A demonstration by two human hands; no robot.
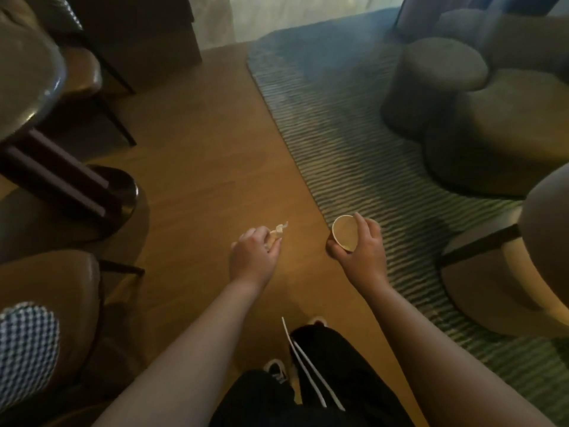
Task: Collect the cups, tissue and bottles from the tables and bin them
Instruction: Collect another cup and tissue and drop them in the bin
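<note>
My left hand point(254, 255) is held out over the wooden floor and grips a crumpled white tissue point(278, 231), part of which sticks out past my fingers. My right hand point(360, 251) holds a small paper cup point(345, 232) by its side, fingers curled round it. The cup's open mouth tilts toward me and its inside looks empty. Both hands hang in mid-air in front of my body, about a hand's width apart. No bottle and no bin show in this view.
A round dark table point(27, 84) on a pedestal base stands at left with brown chairs point(49, 306) around it. A striped rug point(354, 143) covers the floor at right, bearing grey round poufs point(440, 75) and another table point(545, 217). My legs and shoes are below.
</note>
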